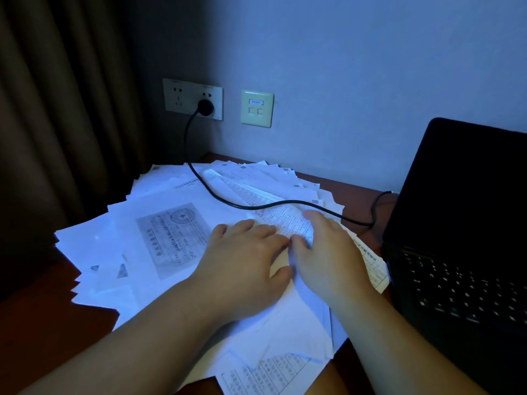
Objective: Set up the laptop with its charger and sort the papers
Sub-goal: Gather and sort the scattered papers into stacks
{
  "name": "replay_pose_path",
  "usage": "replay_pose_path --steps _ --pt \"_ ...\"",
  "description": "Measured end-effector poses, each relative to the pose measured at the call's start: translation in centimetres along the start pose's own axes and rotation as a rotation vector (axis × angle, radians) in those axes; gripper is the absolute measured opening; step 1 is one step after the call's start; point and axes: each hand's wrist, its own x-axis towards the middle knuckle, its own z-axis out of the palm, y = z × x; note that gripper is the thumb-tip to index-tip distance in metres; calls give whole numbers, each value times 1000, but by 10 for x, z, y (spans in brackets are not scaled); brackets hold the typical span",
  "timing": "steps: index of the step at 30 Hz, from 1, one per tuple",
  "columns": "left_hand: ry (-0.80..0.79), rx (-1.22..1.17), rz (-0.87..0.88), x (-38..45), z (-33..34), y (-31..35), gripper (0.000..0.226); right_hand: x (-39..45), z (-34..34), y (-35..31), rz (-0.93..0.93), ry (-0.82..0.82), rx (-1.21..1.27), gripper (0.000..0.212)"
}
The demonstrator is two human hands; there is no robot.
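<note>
White papers (176,223) lie fanned in a loose heap across the brown desk (42,337). Both hands rest flat on the heap with fingers straight, the left hand (242,260) just beside the right hand (328,252), holding nothing. A black cable (228,201) runs from the wall socket (192,98) over the papers to the open laptop (456,252) at the right, its screen dark.

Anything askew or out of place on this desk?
Yes. The papers lie fanned in a loose, crooked heap, some corners hanging over the desk edge. The charger cable runs from the wall socket straight across the heap toward the laptop, so sheets lie under it. Both hands rest flat on the papers.
</note>
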Motion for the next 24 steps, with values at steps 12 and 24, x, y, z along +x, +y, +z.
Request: replay_pose_path --steps 12,24 --pt "-21 -11 25 -1 -4 -2 47 6 -5 -5 6 122 79 34" --pt "-43 -24 14 -2 -9 1 61 15 -4 1 81 100 256 30"
